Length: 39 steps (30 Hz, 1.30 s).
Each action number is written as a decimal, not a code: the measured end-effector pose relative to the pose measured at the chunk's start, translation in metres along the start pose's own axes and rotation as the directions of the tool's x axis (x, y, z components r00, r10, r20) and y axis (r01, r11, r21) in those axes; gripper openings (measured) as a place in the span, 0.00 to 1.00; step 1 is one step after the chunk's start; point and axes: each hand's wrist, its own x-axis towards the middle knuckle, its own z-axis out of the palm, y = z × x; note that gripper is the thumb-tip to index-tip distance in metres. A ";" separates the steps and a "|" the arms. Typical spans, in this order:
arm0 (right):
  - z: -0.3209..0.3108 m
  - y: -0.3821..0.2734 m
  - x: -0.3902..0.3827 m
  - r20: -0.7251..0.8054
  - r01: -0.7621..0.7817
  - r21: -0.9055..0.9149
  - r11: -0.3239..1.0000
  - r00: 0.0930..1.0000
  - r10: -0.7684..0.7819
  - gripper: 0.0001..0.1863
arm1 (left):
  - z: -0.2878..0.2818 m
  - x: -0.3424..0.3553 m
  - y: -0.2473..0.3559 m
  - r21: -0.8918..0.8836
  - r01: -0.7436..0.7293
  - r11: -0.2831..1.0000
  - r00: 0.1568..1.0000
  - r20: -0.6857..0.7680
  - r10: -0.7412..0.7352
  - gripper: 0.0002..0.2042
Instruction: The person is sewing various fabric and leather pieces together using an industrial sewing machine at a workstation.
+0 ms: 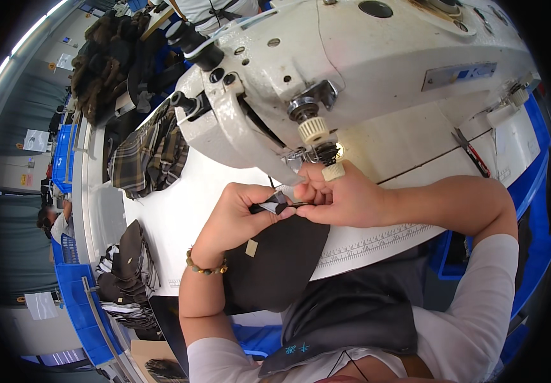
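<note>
Below the needle area of a white sewing machine (250,121), my two hands meet over a dark fabric piece (282,255). My left hand (237,214) pinches a folded edge of this fabric, where a grey side shows. Close against it, my right hand (349,198) has its fingers curled, with thumb and fingertips on the same edge. The fabric hangs down over the table's front edge towards my lap, and a small pale tag (252,247) lies on it. The machine's head partly covers the right fingertips.
A ruler strip (377,244) runs along the front of the white table (167,217). Plaid fabric (151,156) lies at the left, with stacked dark pieces (128,274) nearer. Red-handled snips (473,153) rest at the right. Blue bins (84,306) and another person (58,220) are farther left.
</note>
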 end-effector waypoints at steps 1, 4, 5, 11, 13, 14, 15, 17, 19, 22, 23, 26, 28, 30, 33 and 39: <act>0.000 0.000 0.001 -0.033 -0.003 0.041 0.999 0.999 0.004 0.08 | -0.001 0.000 -0.001 0.000 0.001 1.000 1.000 -0.001 -0.001 0.05; -0.003 0.001 0.002 0.012 -0.058 -0.052 0.997 0.998 0.058 0.08 | -0.002 0.000 -0.002 0.009 0.041 0.999 0.999 -0.027 -0.041 0.04; -0.005 0.001 0.002 0.013 -0.059 -0.051 0.997 0.998 0.059 0.08 | -0.001 0.000 -0.001 0.017 0.021 1.000 0.999 -0.039 -0.020 0.03; -0.006 0.000 0.000 0.115 -0.096 -0.167 0.981 0.987 0.116 0.09 | -0.002 0.003 -0.009 0.058 -0.111 0.992 0.991 -0.064 0.115 0.04; -0.003 0.002 -0.001 0.098 0.055 -0.153 0.987 0.994 -0.040 0.12 | -0.003 0.005 -0.009 0.104 -0.240 0.965 0.968 -0.046 0.245 0.05; -0.004 0.001 -0.001 0.101 0.059 -0.153 0.987 0.994 -0.044 0.12 | -0.003 0.004 -0.006 -0.024 -0.133 0.991 0.991 0.022 0.134 0.05; -0.006 -0.001 -0.001 0.141 0.086 -0.198 0.976 0.988 -0.059 0.13 | -0.004 0.003 -0.004 -0.143 -0.015 0.990 0.994 0.103 0.030 0.06; -0.009 0.000 0.000 0.183 0.119 -0.240 0.963 0.980 -0.075 0.14 | -0.016 0.003 -0.007 -0.132 0.028 0.991 0.988 0.153 -0.008 0.05; -0.010 0.008 0.003 0.086 0.348 -0.423 0.836 0.934 -0.346 0.11 | -0.026 0.003 -0.009 -0.119 0.072 0.990 0.978 0.205 -0.046 0.05; -0.015 0.012 0.007 0.182 0.473 -0.728 0.495 0.831 -0.526 0.08 | -0.034 0.006 -0.016 -0.212 0.165 0.963 0.960 0.259 -0.108 0.06; -0.014 0.009 0.006 0.182 0.474 -0.728 0.495 0.830 -0.526 0.08 | -0.034 0.007 -0.015 -0.212 0.165 0.963 0.960 0.259 -0.108 0.06; -0.013 0.005 0.003 0.311 0.612 -0.707 0.353 0.719 -0.622 0.15 | -0.028 0.012 -0.014 -0.228 0.181 0.957 0.939 0.328 -0.100 0.06; -0.016 0.012 0.003 0.413 0.710 -0.649 0.273 0.630 -0.658 0.14 | -0.024 0.018 -0.016 -0.125 0.170 0.977 0.909 0.403 -0.107 0.07; -0.015 0.014 0.003 0.434 0.715 -0.644 0.273 0.635 -0.639 0.14 | -0.029 0.028 -0.016 -0.023 0.136 0.990 0.900 0.420 -0.114 0.10; -0.012 0.018 0.004 0.463 0.672 -0.695 0.256 0.690 -0.557 0.07 | -0.032 0.042 -0.016 0.164 0.030 0.986 0.933 0.350 -0.087 0.15; -0.023 0.017 0.004 0.465 0.544 -0.814 0.204 0.821 -0.331 0.08 | -0.010 0.041 -0.010 0.831 -0.135 0.539 0.833 -0.200 0.516 0.14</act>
